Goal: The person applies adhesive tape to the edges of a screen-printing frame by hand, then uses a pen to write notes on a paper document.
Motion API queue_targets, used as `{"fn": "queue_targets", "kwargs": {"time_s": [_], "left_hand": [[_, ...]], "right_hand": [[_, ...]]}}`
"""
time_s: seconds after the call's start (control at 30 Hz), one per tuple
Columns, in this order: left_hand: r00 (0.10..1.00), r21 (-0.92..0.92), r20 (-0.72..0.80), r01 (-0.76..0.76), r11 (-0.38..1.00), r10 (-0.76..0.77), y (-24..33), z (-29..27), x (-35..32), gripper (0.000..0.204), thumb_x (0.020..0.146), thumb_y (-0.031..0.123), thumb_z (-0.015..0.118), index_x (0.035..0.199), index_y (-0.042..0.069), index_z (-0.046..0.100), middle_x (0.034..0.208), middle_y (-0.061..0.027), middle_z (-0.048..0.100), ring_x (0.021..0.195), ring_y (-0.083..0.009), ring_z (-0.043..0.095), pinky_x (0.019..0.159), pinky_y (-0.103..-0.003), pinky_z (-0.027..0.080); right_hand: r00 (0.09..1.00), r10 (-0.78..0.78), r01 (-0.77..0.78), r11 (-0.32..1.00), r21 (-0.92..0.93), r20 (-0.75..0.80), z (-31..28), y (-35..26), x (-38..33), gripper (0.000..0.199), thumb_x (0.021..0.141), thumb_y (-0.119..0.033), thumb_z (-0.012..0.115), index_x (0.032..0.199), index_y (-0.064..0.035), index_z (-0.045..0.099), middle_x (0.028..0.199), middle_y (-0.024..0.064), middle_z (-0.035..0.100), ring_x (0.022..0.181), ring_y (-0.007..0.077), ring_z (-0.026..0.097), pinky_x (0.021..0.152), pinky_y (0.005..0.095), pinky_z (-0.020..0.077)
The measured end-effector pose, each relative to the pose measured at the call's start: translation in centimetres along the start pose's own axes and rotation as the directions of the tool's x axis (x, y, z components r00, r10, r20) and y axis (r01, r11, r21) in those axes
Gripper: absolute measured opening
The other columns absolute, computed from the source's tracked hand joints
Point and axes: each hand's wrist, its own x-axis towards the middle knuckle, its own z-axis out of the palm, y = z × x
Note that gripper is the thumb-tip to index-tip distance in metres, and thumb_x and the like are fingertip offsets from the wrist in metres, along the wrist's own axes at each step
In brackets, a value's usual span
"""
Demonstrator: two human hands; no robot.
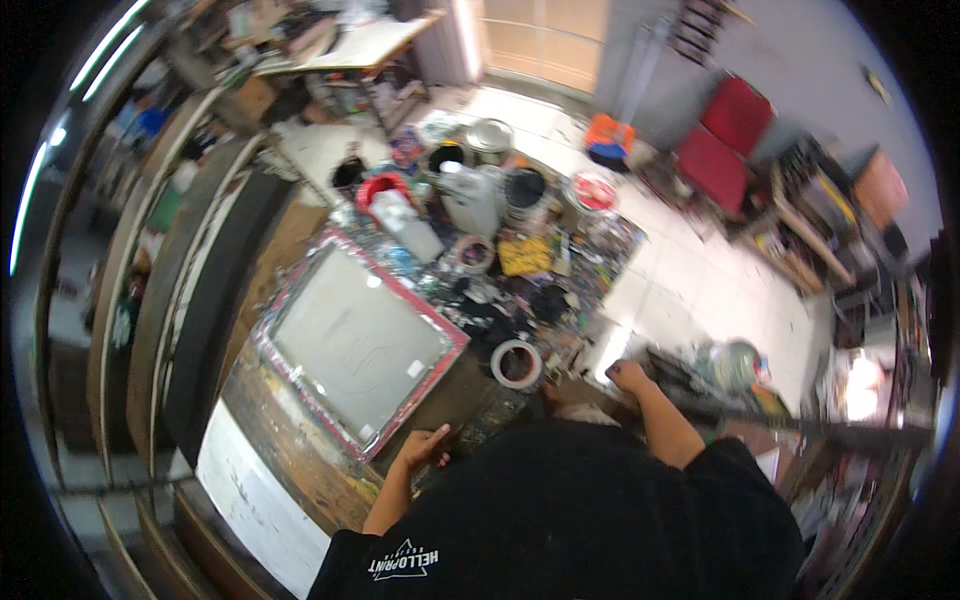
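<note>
A screen-printing frame [350, 330] with a pale mesh and a red, taped rim lies flat on the worn wooden table [330, 485]. My left hand [424, 447] is beside its near right corner, one digit stretched out and the others partly curled; I see nothing in it. Farther right, my right hand [628, 376] is closed like a fist near the table's right edge. Whatever its fingers may hold is hidden and blurred. Between the two hands, a roll of tape [538, 368] lies just beyond my dark shirt.
Beyond the frame stand a translucent jug [470, 200], a red tub [375, 186], paint buckets [524, 190] and a yellow block-like item [526, 257]. Shelving racks [150, 290] rise at left. A red chair [715, 165] and a large clear bottle [735, 365] are at right.
</note>
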Motion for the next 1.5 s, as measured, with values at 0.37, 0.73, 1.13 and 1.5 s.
{"fn": "queue_targets", "kwargs": {"time_s": [0.37,0.73,1.13,1.5], "left_hand": [[0.995,0.233,-0.070,-0.048,0.971,0.066,2.9,2.0,-1.1,0.075,0.093,0.066,0.066,0.085,-0.008,0.071,0.072,-0.0156,0.072,0.065,-0.0232,0.071,0.060,-0.032,0.056],[0.826,0.371,-0.413,-0.233,0.899,0.384,-4.8,2.1,-1.5,0.072,0.098,0.067,0.054,0.080,0.000,0.072,0.080,-0.0236,0.069,0.081,-0.0423,0.068,0.076,-0.052,0.052],[-0.244,-0.432,-0.828,-0.298,0.851,-0.506,-28.2,17.0,-21.7,0.049,0.103,0.045,0.055,0.084,0.002,0.068,0.081,-0.0243,0.068,0.081,-0.0461,0.066,0.074,-0.053,0.050],[-0.911,-0.944,0.122,-0.229,0.236,-0.394,-27.4,44.1,-44.4,0.024,0.093,0.019,0.067,0.112,0.003,0.069,0.109,-0.0198,0.067,0.103,-0.0415,0.065,0.090,-0.051,0.052]], "right_hand": [[0.947,0.263,-0.251,0.964,-0.087,0.185,4.3,5.3,-8.7,0.039,0.092,-0.037,0.063,0.099,-0.0014,0.078,0.103,0.0236,0.074,0.099,0.0430,0.069,0.089,0.0506,0.0546],[0.726,-0.151,0.525,0.752,-0.399,0.670,-10.3,-18.8,-4.4,0.048,0.098,-0.038,0.055,0.094,0.0047,0.074,0.096,0.0307,0.071,0.095,0.0464,0.069,0.087,0.0520,0.0521],[-0.189,-0.562,0.982,-0.085,0.171,0.805,5.8,-55.1,-8.0,0.030,0.101,-0.025,0.060,0.099,0.0031,0.071,0.091,0.0231,0.072,0.085,0.0397,0.071,0.077,0.0446,0.0540],[-0.611,-0.073,0.732,-0.433,0.527,0.788,24.8,-61.9,-22.2,0.031,0.097,-0.027,0.066,0.114,-0.0005,0.068,0.105,0.0230,0.073,0.094,0.0384,0.071,0.083,0.0466,0.0551]]}}
